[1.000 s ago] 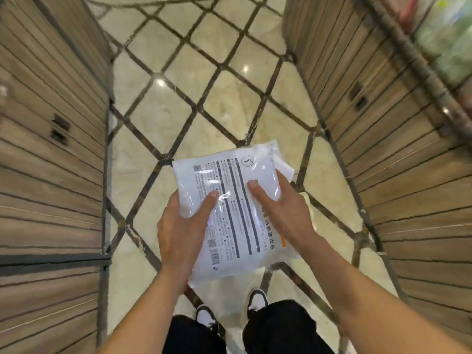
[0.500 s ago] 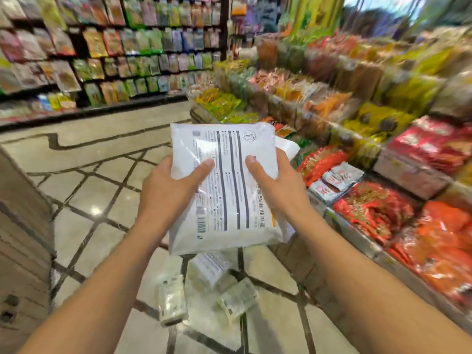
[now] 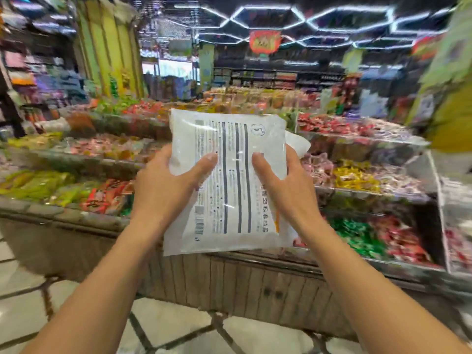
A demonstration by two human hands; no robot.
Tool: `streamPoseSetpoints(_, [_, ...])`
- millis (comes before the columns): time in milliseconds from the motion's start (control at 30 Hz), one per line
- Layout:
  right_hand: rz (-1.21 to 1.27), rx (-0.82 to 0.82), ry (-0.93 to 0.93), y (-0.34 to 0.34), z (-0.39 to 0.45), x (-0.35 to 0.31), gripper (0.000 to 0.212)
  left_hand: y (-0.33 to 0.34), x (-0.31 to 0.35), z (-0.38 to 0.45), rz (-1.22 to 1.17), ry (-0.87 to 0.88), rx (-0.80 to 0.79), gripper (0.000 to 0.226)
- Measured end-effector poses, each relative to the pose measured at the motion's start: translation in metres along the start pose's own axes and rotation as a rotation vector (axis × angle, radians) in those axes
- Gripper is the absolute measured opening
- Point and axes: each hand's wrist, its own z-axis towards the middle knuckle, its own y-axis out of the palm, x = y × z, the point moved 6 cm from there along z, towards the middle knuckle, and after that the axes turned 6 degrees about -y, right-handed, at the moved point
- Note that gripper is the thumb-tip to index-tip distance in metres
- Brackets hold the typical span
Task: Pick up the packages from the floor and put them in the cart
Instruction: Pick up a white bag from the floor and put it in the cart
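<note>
Pale marble floor (image 3: 158,325) with dark diagonal lines lay nearest, under two bare forearms that reached forward from the bottom corners of the view. The left hand (image 3: 163,190) and the right hand (image 3: 283,190) together held one package (image 3: 229,185) upright between them, at about chest height and clear of the floor. Each grip was closed on a side edge of it: thumbs pressed flat on the printed face, the left thumb near the left margin and the right thumb near the right, while the other fingers were wrapped behind and mostly hidden. The package was a white plastic pouch, glossy, with three dark vertical bars, small grey print, a barcode near the lower left corner and a small orange mark at the lower right. A second white edge stuck out behind its upper right corner; whether that was another pouch could not be told.

Just beyond the hands stood a wood-panelled display stand (image 3: 255,282) whose stepped tiers held heaps of red, green, yellow and pink snack packs (image 3: 357,175), blurred by motion. Farther back, stocked shelves (image 3: 255,77) lined the shop, and hexagonal strip lights (image 3: 265,16) glowed on the dark ceiling. No cart could be made out.
</note>
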Motion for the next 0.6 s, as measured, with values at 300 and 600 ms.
streamPoseSetpoints(300, [-0.202, 0.414, 0.082, -0.233, -0.095, 0.015, 0.056, 0.156, 0.125, -0.099, -0.219, 0.186, -0.377, 0.047])
streamPoseSetpoints(600, [-0.403, 0.622, 0.221, -0.446, -0.21, 0.06, 0.071, 0.323, 0.228, -0.254, -0.346, 0.23, -0.693, 0.034])
